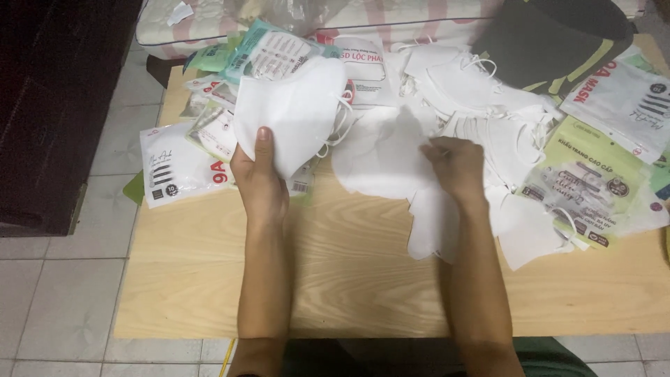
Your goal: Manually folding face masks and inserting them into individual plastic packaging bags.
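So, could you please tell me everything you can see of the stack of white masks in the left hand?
The stack of white masks looks like soft, matte fabric, folded flat, with white ear loops hanging off its right edge. The left hand pinches its lower edge, thumb on top, holding it raised and tilted over printed mask packets at the wooden table's left side.

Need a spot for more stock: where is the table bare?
Bare wood runs along the near edge, around both forearms. The far half is crowded: packets left, loose masks centre, more packets right.
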